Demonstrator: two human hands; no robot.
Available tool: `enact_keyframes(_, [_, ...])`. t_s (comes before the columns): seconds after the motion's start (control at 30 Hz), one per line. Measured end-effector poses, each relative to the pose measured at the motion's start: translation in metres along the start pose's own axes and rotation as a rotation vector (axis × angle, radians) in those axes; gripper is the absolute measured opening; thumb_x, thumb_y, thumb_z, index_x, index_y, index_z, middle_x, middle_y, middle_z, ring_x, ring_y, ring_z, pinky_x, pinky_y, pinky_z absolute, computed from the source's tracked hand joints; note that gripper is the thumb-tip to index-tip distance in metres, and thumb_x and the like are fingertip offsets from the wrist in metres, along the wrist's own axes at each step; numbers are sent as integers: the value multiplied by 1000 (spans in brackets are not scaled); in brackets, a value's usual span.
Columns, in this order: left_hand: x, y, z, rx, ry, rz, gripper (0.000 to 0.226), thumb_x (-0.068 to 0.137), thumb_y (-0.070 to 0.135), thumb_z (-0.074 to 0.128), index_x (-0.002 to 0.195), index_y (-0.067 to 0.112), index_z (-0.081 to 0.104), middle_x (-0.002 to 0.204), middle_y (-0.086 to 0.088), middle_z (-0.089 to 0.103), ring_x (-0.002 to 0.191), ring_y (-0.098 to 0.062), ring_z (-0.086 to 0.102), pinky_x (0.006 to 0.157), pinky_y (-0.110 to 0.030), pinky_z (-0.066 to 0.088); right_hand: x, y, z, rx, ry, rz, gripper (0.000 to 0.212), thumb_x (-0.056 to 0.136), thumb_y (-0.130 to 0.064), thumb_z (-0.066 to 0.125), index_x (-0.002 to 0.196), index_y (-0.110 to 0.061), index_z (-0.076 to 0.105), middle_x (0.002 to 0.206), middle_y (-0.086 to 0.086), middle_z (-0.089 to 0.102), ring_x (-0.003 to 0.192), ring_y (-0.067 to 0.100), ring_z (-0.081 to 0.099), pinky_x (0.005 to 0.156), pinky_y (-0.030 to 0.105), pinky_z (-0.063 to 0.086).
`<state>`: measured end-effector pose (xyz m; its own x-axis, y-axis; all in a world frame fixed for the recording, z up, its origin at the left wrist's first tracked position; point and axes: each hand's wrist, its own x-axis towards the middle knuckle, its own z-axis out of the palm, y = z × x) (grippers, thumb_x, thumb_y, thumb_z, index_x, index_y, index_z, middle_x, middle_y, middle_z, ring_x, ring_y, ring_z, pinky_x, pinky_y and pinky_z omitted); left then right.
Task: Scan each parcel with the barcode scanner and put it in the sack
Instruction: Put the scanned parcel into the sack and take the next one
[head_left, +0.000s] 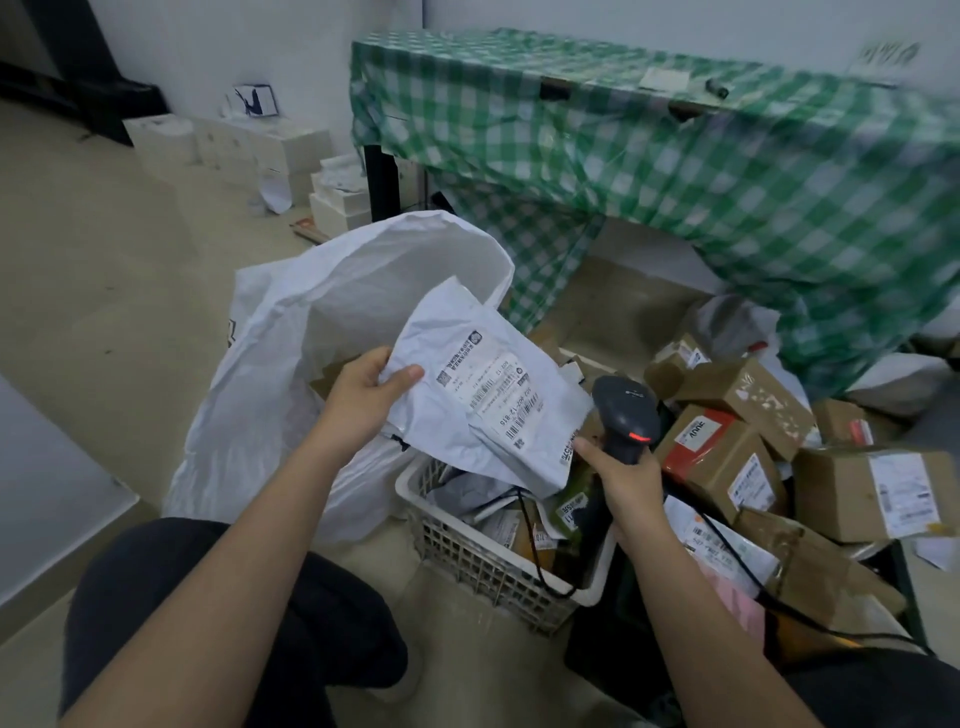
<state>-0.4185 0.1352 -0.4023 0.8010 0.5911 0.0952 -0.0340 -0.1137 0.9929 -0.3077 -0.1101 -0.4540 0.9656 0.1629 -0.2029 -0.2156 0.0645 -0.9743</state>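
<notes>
We hold a white poly mailer (483, 395) up over the open mouth of the white sack (291, 332), our left hand (363, 395) pinching its left edge with the thumb on top and the fingers curled behind. Our right hand (623, 478) is wrapped round the handle of the barcode scanner (626, 410), whose red light shows on the back of its head, with the forefinger stretched out to touch the mailer's lower corner.

The shipping label (493, 387) faces up towards us, creased along with the bag. To scan it well, we judge, the label should be pulled flat between the two hands and the scanner's nose turned onto the long barcode (from here we cannot tell whether the beam falls on it at all). After that, the mailer needs only a short drop to the left into the sack.

Below our hands stands a white slatted basket (467, 561) with more soft parcels in it, and to the right a heap of brown cardboard boxes (737, 447). The scanner's black cable (727, 551) trails across these and could snag as we swing. Behind stands a table under a green checked cloth (675, 171), well clear of the work.
</notes>
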Motion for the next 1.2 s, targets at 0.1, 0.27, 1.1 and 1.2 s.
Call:
enact_keyframes(0.1, [-3, -6, 2, 18, -18, -13, 10, 91, 10, 63, 90, 20, 65, 76, 15, 72, 70, 3, 66, 63, -14, 51, 2, 2, 6, 4, 4, 47, 30, 73, -8, 82, 98, -13, 65, 101, 7, 70, 99, 27, 66, 92, 40, 51])
enact_keyframes(0.27, [-1, -22, -8, 165, 34, -90, 5, 91, 12, 63, 96, 10, 63, 87, 4, 68, 77, -14, 65, 65, -23, 50, 3, -14, 12, -2, 84, -83, 40, 74, -5, 80, 108, -13, 62, 94, -3, 69, 89, 16, 66, 91, 39, 50])
enact_keyframes(1.1, [-7, -67, 96, 551, -680, -20, 36, 97, 11, 53, 132, 9, 49, 132, -5, 49, 124, -17, 46, 98, -16, 38, 8, -6, -13, -514, -236, -12, 17, 76, 0, 75, 81, -7, 60, 74, 8, 63, 66, 16, 59, 66, 31, 45])
enact_keyframes(1.2, [-40, -119, 113, 772, -867, -66, 67, 95, 24, 58, 152, 16, 23, 157, -11, 21, 145, -27, 21, 116, -36, 25, 5, 19, -22, -466, -165, 62, 21, 79, 1, 73, 81, -11, 56, 78, 10, 58, 72, 22, 56, 67, 32, 42])
